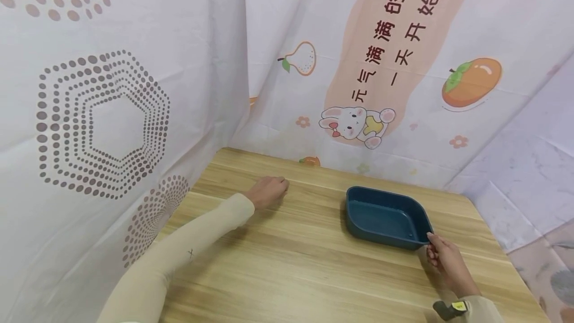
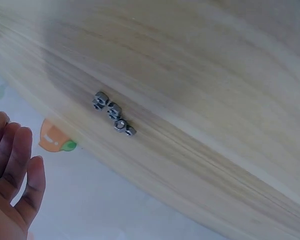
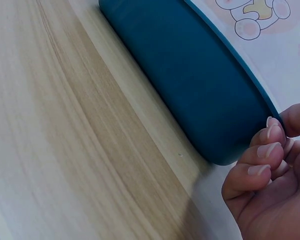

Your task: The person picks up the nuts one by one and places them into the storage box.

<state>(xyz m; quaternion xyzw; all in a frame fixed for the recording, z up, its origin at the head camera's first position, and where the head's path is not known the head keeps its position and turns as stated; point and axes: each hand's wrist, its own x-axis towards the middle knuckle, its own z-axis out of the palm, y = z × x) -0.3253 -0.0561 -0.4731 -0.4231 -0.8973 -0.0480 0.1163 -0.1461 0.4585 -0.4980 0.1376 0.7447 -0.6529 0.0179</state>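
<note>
My right hand point(image 1: 448, 260) pinches the near right corner of a dark teal rectangular tray point(image 3: 190, 75), thumb at the rim and fingers curled beneath it. A small speck point(image 1: 410, 236) shows on the tray's floor near that corner. Over the left part of the table, my left hand point(image 1: 269, 192) has thumb and forefinger tips together. Between them the left wrist view shows a sliver of a small grey nut point(image 2: 8, 120), mostly hidden by the fingers. Several metal nuts point(image 2: 114, 112) lie in a short row on the wood close to that hand; the head view does not show them.
The wood-grain table point(image 1: 287, 273) meets a white printed curtain point(image 1: 287, 128) at its back edge. Another curtain point(image 1: 188, 88) hangs close along the left side, and a pale cloth point(image 1: 524, 173) along the right.
</note>
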